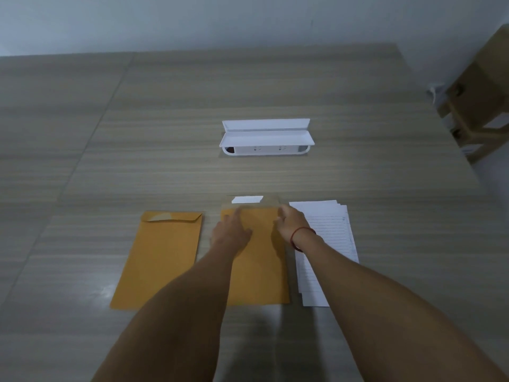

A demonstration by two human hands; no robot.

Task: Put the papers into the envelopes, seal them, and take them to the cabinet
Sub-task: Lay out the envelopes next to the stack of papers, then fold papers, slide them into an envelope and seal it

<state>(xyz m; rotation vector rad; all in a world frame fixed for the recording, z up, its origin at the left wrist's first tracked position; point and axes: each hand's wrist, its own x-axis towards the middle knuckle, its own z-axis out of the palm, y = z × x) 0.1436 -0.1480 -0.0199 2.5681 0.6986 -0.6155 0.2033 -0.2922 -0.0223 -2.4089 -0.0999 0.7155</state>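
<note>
Two yellow-brown envelopes lie flat on the wooden table. The left envelope (159,257) has its flap folded down. The middle envelope (259,271) has its flap (248,200) open at the far end, blurred, with a white strip showing on it. My left hand (231,230) rests flat on the middle envelope near its top. My right hand (290,220) touches that envelope's top right corner; its fingertips are blurred. A stack of lined white papers (330,244) lies just right of the envelope, partly under my right forearm.
A white power-socket box (265,139) with its lid raised sits in the table (165,133) beyond the envelopes. A wooden stool or cabinet (479,100) stands off the table's right edge. A pale wall runs behind.
</note>
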